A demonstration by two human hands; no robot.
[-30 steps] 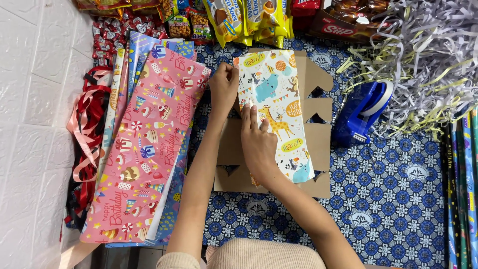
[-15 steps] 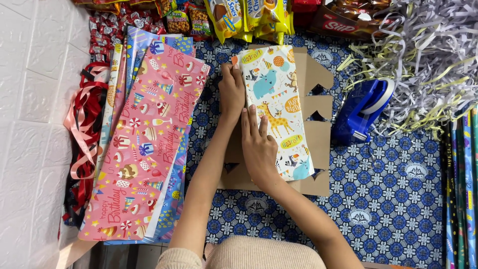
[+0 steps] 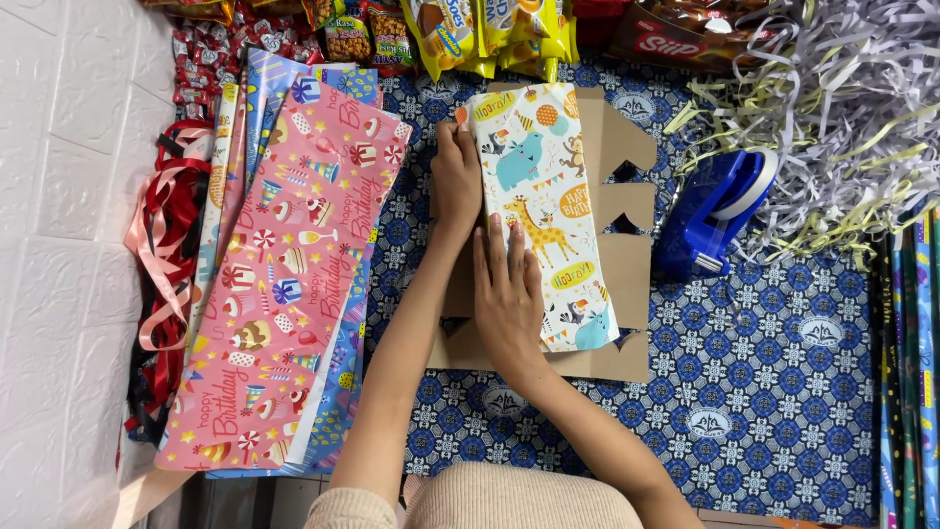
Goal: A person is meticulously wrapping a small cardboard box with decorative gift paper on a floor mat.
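Both hands press flat, fingers extended, on an animal-print wrapping paper sheet [image 3: 548,211] atop flat brown cardboard [image 3: 627,284]: left hand [image 3: 456,181] above right hand [image 3: 507,294].

The worktop is covered by a blue patterned cloth [image 3: 783,392]. At centre, a flat brown cardboard cut-out [image 3: 627,284] lies on it. Left of centre lies a stack of birthday wrapping-paper sheets [image 3: 294,294], with red and pink ribbons [image 3: 162,264] at the far left. A blue tape dispenser [image 3: 715,211] sits right of centre, shredded paper strips [image 3: 832,118] at the upper right, snack packets [image 3: 470,34] along the top edge.
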